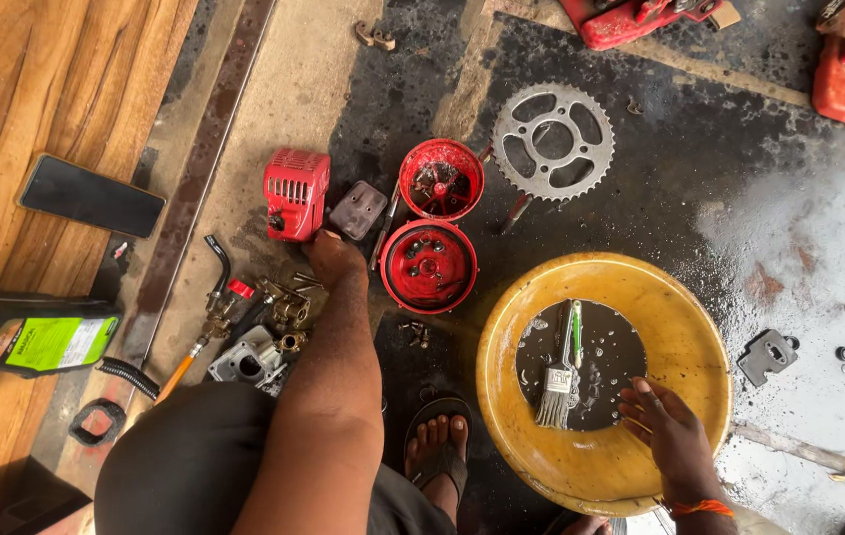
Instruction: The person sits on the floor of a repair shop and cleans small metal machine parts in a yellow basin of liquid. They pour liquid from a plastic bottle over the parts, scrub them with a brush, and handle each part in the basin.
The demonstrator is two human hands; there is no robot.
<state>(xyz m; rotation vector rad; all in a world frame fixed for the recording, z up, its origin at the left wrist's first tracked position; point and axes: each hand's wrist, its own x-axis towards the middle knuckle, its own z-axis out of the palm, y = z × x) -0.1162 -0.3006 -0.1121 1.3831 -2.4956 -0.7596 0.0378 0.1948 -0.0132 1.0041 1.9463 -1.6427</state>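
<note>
Head view. Yellow basin [685, 327]: round, shallow, worn, holding dark liquid; lower right of frame, on the wet floor [789, 218]. In it a paintbrush [561, 381] with a green handle, bristles downward. Right hand [668, 421]: fingers spread, resting in the basin just right of the paintbrush, gripping nothing. Left hand [331, 256]: centre of frame, reaching among small metal parts [289, 307], beside the red engine cover [296, 193]; grip cannot be told. Two red round housings [429, 266] and a sprocket [553, 141] lie above the basin.
</note>
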